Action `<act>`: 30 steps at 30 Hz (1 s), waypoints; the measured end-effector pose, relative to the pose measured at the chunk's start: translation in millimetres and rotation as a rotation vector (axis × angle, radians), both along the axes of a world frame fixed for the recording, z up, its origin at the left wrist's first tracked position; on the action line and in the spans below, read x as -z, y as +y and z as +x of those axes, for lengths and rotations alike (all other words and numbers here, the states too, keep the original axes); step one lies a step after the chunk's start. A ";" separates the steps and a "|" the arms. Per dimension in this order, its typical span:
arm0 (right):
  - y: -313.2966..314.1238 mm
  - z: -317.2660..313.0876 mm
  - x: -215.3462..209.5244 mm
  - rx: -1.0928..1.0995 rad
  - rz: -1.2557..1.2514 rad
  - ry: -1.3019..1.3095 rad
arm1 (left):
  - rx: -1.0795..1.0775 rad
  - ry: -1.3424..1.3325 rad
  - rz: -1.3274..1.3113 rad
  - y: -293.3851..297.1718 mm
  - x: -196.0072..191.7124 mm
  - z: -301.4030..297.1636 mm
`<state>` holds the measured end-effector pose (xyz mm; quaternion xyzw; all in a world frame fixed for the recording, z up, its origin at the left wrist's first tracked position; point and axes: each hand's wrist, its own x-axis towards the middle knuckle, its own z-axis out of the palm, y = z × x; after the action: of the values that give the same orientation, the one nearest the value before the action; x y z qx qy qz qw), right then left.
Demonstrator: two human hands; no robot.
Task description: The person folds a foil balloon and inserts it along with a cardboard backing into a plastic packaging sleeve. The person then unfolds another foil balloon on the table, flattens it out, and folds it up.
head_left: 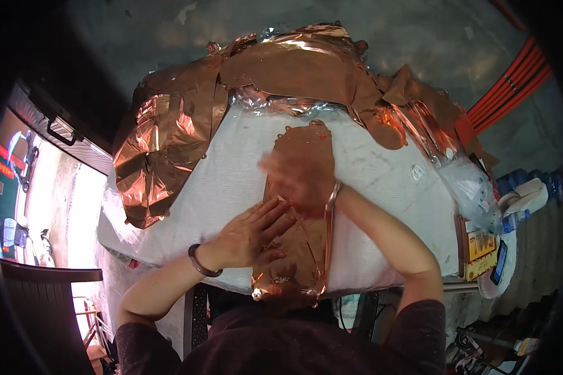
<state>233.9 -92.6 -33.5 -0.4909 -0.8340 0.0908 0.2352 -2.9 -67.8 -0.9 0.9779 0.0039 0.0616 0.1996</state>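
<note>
left hand (251, 232) flat, fingers spread, pinning copper foil sheet (301, 206) on white-covered table (381, 187) | right hand (297, 178) blurred, grip unclear | risk: smoothing too hard likely creases or tears foil

Bare white cloth (381, 162) flanks the foil strip (303, 156); heaped foil (169, 144) crowds the table's far and left edges (clutter (481, 244) right).

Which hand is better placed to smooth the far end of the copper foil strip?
Probably the right hand: it lies, motion-blurred, on the upper part of the copper foil strip. The left hand lies flat nearer its lower part, seemingly pinning it to the white cloth.
</note>
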 end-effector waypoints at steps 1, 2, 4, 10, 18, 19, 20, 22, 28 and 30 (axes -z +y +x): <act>-13.8 -16.2 -3.3 -0.090 -0.063 0.063 | 0.020 0.044 -0.017 1.0 -2.0 -1.5; -23.9 -29.1 -5.5 -0.098 -0.065 0.062 | 0.034 0.085 -0.029 3.1 -2.7 -2.4; -35.4 -41.3 -5.2 -0.095 -0.175 0.014 | 0.021 0.066 0.018 4.6 7.1 -3.1; -21.8 -22.4 -0.8 -0.004 -0.168 -0.164 | -0.016 0.064 0.027 3.4 4.7 -0.5; 3.6 -3.1 4.9 0.113 -0.117 -0.253 | -0.023 0.128 0.041 1.2 3.8 -2.9; 5.4 -1.5 5.0 0.149 -0.111 -0.270 | -0.023 0.122 0.053 0.7 3.7 -4.0; 8.4 0.7 8.9 0.152 -0.105 -0.271 | -0.024 0.114 0.067 0.0 4.4 -4.9; 12.3 9.6 13.7 0.210 -0.042 -0.285 | -0.017 0.100 0.074 -3.3 2.7 -2.2; 23.9 39.1 -6.4 0.279 -0.062 -0.404 | 0.041 -0.006 0.068 -0.5 7.1 0.1; -9.1 45.8 -17.7 0.318 0.023 -0.354 | -0.009 -0.034 0.086 -1.9 3.5 -5.0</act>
<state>279.6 -101.7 -15.9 -0.6215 -0.7754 -0.0447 0.1021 -7.9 -69.7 -4.4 0.9843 0.0024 0.0795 0.1573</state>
